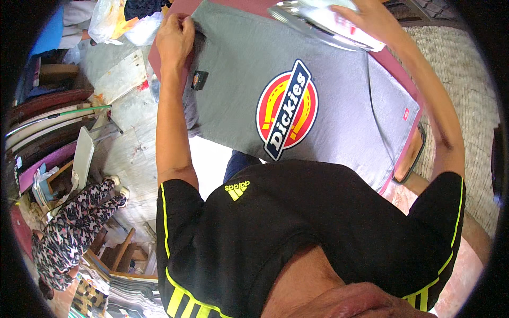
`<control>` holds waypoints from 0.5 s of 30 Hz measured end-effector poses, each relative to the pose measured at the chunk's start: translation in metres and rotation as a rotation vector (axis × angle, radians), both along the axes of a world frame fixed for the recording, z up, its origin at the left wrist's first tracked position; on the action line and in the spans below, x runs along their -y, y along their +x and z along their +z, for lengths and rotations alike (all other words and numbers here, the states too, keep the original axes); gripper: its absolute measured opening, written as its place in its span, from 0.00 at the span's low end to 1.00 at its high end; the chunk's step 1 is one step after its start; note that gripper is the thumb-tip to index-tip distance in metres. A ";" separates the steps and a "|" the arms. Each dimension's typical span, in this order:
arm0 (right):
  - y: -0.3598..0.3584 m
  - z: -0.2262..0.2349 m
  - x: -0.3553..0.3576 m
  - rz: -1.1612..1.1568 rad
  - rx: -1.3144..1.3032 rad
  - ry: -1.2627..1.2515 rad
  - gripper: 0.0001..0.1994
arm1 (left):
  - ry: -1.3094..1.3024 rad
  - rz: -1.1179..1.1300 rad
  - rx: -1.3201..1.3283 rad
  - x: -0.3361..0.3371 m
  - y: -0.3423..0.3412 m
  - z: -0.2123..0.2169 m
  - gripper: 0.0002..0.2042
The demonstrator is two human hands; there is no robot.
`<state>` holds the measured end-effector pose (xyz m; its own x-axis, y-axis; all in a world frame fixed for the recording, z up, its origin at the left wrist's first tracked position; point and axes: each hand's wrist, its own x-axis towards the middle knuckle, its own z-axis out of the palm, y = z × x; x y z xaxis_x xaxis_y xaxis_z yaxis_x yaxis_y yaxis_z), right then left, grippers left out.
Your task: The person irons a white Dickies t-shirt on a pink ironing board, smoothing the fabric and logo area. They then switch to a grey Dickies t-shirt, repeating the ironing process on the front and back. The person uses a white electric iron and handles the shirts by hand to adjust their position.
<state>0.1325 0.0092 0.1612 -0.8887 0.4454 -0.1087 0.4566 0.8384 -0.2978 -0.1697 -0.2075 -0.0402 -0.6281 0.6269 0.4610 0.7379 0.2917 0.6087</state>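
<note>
Mid-press: my left hand pinches the grey T-shirt edge flat on the maroon board, right hand grips the iron at its top; next, I'd guess, a steady pass downward.

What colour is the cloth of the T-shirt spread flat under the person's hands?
The flat-spread cloth T-shirt is grey, with a red, yellow and blue emblem in the middle; the head view shows it.

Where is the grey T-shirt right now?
In the head view, the grey T-shirt lies spread on a maroon board at upper centre, its left edge pinched by the left hand, the right hand at its top.
</note>
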 end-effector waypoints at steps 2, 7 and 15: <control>0.032 0.005 -0.017 0.054 -0.059 0.170 0.17 | -0.104 0.043 -0.187 -0.009 -0.001 -0.001 0.22; 0.083 -0.011 -0.057 0.176 -0.020 0.108 0.17 | -0.214 0.009 -0.141 -0.036 0.001 0.005 0.11; 0.028 -0.052 -0.021 0.284 -0.083 0.165 0.17 | 0.054 -0.117 0.280 -0.038 0.005 0.006 0.17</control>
